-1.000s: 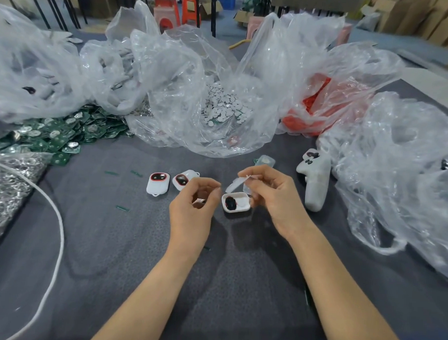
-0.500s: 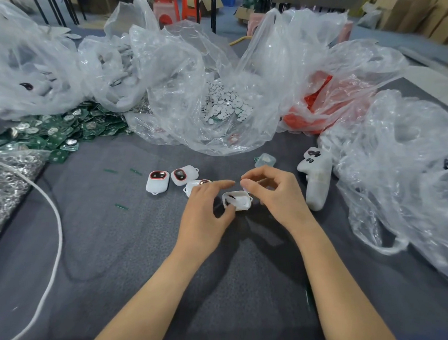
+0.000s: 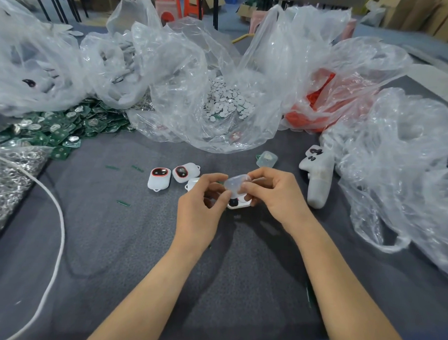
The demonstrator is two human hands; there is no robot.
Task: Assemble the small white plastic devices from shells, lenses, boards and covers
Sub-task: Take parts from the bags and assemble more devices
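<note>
Translucent cover (image 3: 235, 183) pinched at both edges: curled fingers of left hand (image 3: 202, 207) and right hand (image 3: 274, 195). Cover held just above white shell (image 3: 240, 205), dark lens seen inside. Assembled devices (image 3: 159, 178) laid on table (image 3: 137, 243), left of hands.

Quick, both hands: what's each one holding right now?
Left hand: pinching the clear cover.
Right hand: pinching the same cover, above the shell.

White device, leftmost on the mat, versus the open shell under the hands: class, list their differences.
The white device is closed, showing a red-ringed dark window; the open shell shows its inside, holding a dark part. The white device lies untouched; over the open shell, the left hand and right hand hold a translucent cover. Both are white plastic.
</note>
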